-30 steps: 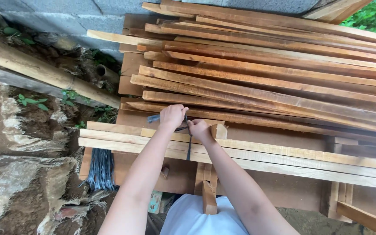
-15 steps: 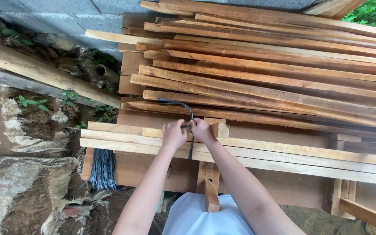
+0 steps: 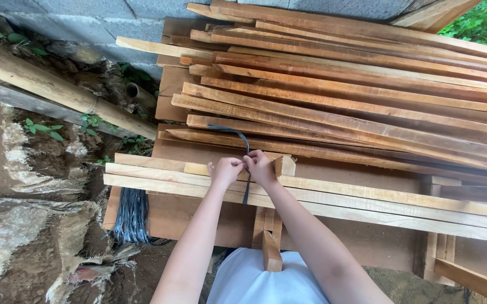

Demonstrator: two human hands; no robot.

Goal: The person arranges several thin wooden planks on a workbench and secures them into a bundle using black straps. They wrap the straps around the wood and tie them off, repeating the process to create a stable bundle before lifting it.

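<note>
There is a single view, from a camera worn on the person's head. It looks steeply down and slightly forward over the person's own forearms, which enter from the bottom edge and meet at the bundle of pale wooden slats [image 3: 322, 194] near the middle of the frame. The bundle lies close, within arm's reach. Beyond the bundle, towards the top edge, the view takes in a stack of reddish planks [image 3: 356, 95] and a grey block wall [image 3: 86, 17]. Left of the bundle it reaches bare ground [image 3: 24, 169].
</note>
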